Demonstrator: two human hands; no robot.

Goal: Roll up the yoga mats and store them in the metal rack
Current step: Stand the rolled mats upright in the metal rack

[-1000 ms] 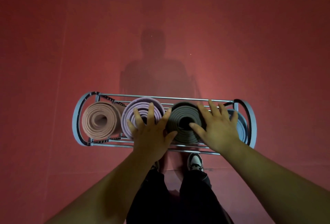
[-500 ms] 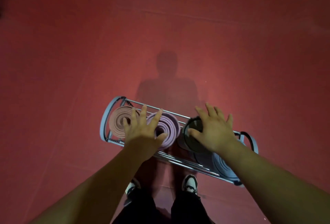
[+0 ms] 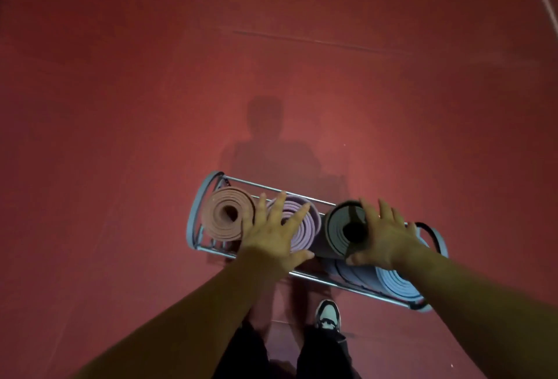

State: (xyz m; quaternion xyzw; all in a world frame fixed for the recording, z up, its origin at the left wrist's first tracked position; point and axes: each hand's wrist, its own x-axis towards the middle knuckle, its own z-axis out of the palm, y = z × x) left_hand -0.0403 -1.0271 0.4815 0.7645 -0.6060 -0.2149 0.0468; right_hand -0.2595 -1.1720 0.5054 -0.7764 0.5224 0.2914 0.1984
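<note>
A grey metal rack [image 3: 193,218] stands on the red floor with several rolled mats upright in it: a salmon mat [image 3: 226,215] at the left, then a lilac mat [image 3: 305,227], a dark grey mat [image 3: 338,224] and a light blue mat [image 3: 395,282] at the right. My left hand [image 3: 271,236] lies flat on the lilac mat's end, fingers spread, its edge by the salmon mat. My right hand [image 3: 383,236] rests over the right side of the dark grey mat's end, fingers apart, thumb along its near side.
Red floor [image 3: 302,76] stretches all around the rack, with a faint seam line across it farther away. My shoe [image 3: 327,315] and dark trouser legs are just in front of the rack. My shadow falls on the floor behind it.
The view has swung, so the rack now sits slanted. My left hand went from between the lilac and grey mats onto the lilac one. More of the blue mat shows.
</note>
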